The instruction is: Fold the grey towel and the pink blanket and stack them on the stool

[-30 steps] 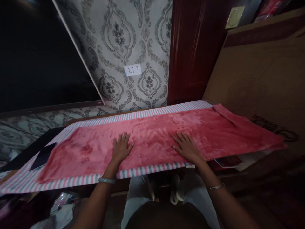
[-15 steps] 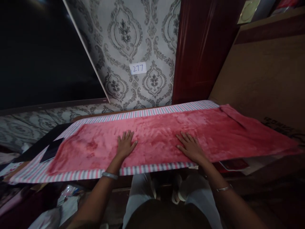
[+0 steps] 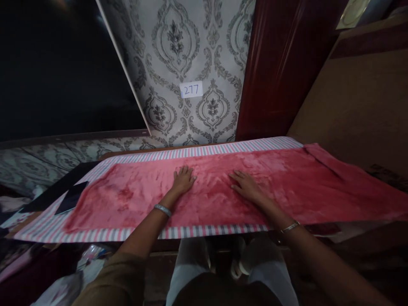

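Observation:
A long pink plush blanket (image 3: pixel 204 204) lies spread over a striped cloth (image 3: pixel 197 230) in pink, grey and white. On its left-middle part my left hand (image 3: pixel 183 180) rests flat, fingers apart, with nothing held. To the right of it, my right hand (image 3: pixel 247 185) also lies palm down on the plush, fingers extended. Slight ripples show in the pile between the two hands. At the far right the blanket has a folded flap, and its end hangs past the striped cloth.
A large dark TV screen (image 3: pixel 63 76) stands at the back left. A paper label (image 3: pixel 191 89) reading 277 is on the patterned wall. A big cardboard box (image 3: pixel 360 97) stands at the right, beside a dark red panel (image 3: pixel 287 68). Bags and clothes (image 3: pixel 60 289) lie low at the left.
Both hands have slid forward over the blanket and closer together, the left one moving right. The view has shifted slightly.

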`<action>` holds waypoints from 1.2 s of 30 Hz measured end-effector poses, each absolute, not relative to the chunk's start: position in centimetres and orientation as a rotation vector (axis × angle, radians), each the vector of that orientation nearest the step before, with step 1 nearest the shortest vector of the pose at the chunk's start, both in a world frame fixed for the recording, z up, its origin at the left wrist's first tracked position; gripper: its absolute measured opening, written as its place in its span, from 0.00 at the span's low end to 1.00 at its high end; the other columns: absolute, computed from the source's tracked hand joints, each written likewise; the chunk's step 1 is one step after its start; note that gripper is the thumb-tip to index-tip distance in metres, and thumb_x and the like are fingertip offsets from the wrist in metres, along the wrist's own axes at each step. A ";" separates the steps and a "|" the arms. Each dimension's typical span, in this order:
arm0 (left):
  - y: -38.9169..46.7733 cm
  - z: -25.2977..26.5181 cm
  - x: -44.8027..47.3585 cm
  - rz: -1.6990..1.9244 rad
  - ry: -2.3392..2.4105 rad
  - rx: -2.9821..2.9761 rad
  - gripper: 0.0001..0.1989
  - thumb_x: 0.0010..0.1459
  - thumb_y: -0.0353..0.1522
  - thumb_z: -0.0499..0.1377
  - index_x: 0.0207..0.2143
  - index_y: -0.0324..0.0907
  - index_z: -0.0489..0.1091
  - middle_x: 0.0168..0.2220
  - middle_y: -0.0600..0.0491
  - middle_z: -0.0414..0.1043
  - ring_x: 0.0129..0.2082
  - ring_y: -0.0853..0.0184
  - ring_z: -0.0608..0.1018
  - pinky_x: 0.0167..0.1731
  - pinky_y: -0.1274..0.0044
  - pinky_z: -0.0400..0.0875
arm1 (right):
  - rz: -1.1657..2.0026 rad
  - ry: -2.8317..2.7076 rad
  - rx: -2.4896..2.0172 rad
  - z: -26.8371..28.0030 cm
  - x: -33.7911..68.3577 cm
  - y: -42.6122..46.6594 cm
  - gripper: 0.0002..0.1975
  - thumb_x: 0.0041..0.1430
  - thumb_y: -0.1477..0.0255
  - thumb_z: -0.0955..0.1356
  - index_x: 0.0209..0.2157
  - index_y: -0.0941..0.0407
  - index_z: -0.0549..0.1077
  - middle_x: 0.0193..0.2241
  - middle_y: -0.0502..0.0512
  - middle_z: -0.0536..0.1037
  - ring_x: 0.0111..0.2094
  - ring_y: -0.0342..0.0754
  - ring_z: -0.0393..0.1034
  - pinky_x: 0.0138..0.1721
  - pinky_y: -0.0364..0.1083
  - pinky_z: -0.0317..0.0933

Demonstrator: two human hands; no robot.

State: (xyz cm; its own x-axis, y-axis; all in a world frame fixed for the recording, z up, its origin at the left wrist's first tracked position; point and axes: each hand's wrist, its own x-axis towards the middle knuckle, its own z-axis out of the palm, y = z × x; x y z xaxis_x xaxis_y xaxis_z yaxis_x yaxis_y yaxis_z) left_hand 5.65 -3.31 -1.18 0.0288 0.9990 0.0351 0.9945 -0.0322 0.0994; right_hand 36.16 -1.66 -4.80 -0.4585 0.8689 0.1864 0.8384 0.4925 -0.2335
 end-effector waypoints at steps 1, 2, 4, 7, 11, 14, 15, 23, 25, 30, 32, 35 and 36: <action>-2.7 -1.3 5.9 0.148 2.151 2.237 0.28 0.68 0.43 0.45 0.67 0.44 0.56 0.71 0.42 0.50 0.71 0.53 0.53 0.66 0.51 0.47 | 0.151 -2.467 -1.457 -4.7 35.9 -1.0 0.27 0.65 0.65 0.64 0.63 0.57 0.67 0.66 0.66 0.63 0.66 0.62 0.56 0.65 0.60 0.51; -2.1 -1.3 6.0 0.151 2.152 2.244 0.29 0.68 0.43 0.45 0.68 0.44 0.55 0.71 0.42 0.49 0.71 0.52 0.53 0.66 0.51 0.47 | 0.146 -2.473 -1.471 -4.5 35.7 -0.3 0.27 0.65 0.65 0.64 0.63 0.57 0.67 0.65 0.65 0.63 0.66 0.62 0.57 0.65 0.60 0.51; -0.7 -1.4 6.2 0.156 2.155 2.233 0.29 0.69 0.43 0.45 0.68 0.43 0.54 0.72 0.41 0.48 0.71 0.52 0.52 0.66 0.51 0.47 | 0.131 -2.472 -1.498 -4.2 35.2 1.2 0.27 0.65 0.65 0.63 0.63 0.58 0.67 0.65 0.66 0.64 0.66 0.61 0.58 0.65 0.59 0.51; 1.7 -1.2 6.0 0.234 2.170 2.232 0.29 0.68 0.42 0.46 0.68 0.42 0.54 0.71 0.40 0.50 0.71 0.52 0.53 0.65 0.52 0.49 | 0.121 -2.440 -1.518 -3.7 34.3 3.4 0.28 0.66 0.64 0.62 0.64 0.61 0.65 0.65 0.67 0.64 0.65 0.61 0.58 0.65 0.58 0.52; 4.5 -0.8 5.4 0.335 2.190 2.252 0.25 0.69 0.39 0.46 0.65 0.41 0.61 0.66 0.40 0.61 0.66 0.53 0.63 0.65 0.55 0.52 | 0.137 -2.440 -1.483 -3.3 33.1 6.4 0.30 0.66 0.64 0.60 0.66 0.64 0.61 0.66 0.68 0.61 0.67 0.60 0.55 0.66 0.56 0.50; 5.8 -0.7 4.9 0.339 2.179 2.255 0.22 0.69 0.38 0.46 0.59 0.41 0.67 0.58 0.41 0.71 0.60 0.55 0.70 0.63 0.57 0.54 | 0.134 -2.412 -1.452 -3.1 32.6 8.5 0.29 0.66 0.66 0.59 0.66 0.61 0.62 0.65 0.67 0.63 0.66 0.61 0.56 0.65 0.60 0.50; 6.2 -0.7 4.7 0.333 2.171 2.256 0.21 0.69 0.39 0.46 0.57 0.41 0.69 0.57 0.41 0.72 0.58 0.55 0.71 0.62 0.58 0.56 | 0.131 -2.400 -1.448 -3.2 32.5 9.2 0.28 0.66 0.66 0.59 0.65 0.60 0.63 0.65 0.66 0.64 0.66 0.61 0.56 0.65 0.61 0.51; 8.3 -1.4 4.8 0.425 2.039 2.315 0.17 0.67 0.39 0.50 0.40 0.41 0.75 0.45 0.43 0.74 0.49 0.57 0.71 0.50 0.67 0.62 | 0.077 -2.349 -1.426 -4.4 31.6 13.0 0.20 0.66 0.66 0.60 0.54 0.56 0.75 0.49 0.63 0.79 0.50 0.59 0.69 0.52 0.56 0.60; 8.6 -1.5 5.0 0.484 2.032 2.299 0.15 0.67 0.37 0.50 0.41 0.41 0.74 0.45 0.44 0.74 0.48 0.59 0.71 0.48 0.69 0.62 | 0.059 -2.333 -1.439 -4.4 31.2 13.3 0.18 0.65 0.66 0.61 0.47 0.56 0.77 0.44 0.63 0.79 0.46 0.58 0.69 0.49 0.55 0.60; 9.5 -1.5 5.2 0.570 2.080 2.234 0.15 0.68 0.35 0.48 0.43 0.40 0.73 0.45 0.44 0.75 0.46 0.59 0.73 0.46 0.70 0.63 | 0.085 -2.240 -1.482 -3.6 30.3 13.7 0.15 0.65 0.69 0.60 0.41 0.58 0.77 0.42 0.64 0.77 0.44 0.58 0.68 0.44 0.53 0.59; 10.0 -1.6 5.2 0.547 2.094 2.205 0.15 0.68 0.35 0.48 0.44 0.40 0.73 0.45 0.44 0.75 0.45 0.59 0.74 0.45 0.70 0.64 | 0.124 -2.222 -1.539 -3.4 30.0 14.0 0.15 0.66 0.69 0.59 0.43 0.59 0.76 0.44 0.64 0.77 0.44 0.57 0.68 0.43 0.52 0.59; 10.6 -1.8 5.2 0.467 2.118 2.138 0.15 0.68 0.35 0.49 0.44 0.40 0.73 0.44 0.44 0.76 0.45 0.59 0.75 0.45 0.70 0.64 | 0.184 -2.235 -1.593 -3.6 29.6 14.8 0.16 0.67 0.70 0.58 0.44 0.61 0.75 0.45 0.65 0.77 0.44 0.54 0.68 0.43 0.50 0.58; 10.8 -1.9 5.3 0.444 2.122 2.121 0.15 0.68 0.35 0.49 0.44 0.40 0.74 0.44 0.44 0.76 0.45 0.59 0.75 0.45 0.69 0.65 | 0.199 -2.242 -1.604 -3.7 29.6 15.1 0.16 0.67 0.70 0.58 0.43 0.61 0.75 0.44 0.66 0.77 0.44 0.54 0.69 0.42 0.50 0.58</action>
State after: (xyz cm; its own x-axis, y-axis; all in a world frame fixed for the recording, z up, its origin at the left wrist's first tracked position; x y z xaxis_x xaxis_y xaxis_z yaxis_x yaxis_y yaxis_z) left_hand 5.28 10.77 -1.88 -0.0185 0.9915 0.1284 0.9598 -0.0183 0.2800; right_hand 29.59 15.13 -3.73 -0.2796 0.9349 0.2186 0.8818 0.3401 -0.3267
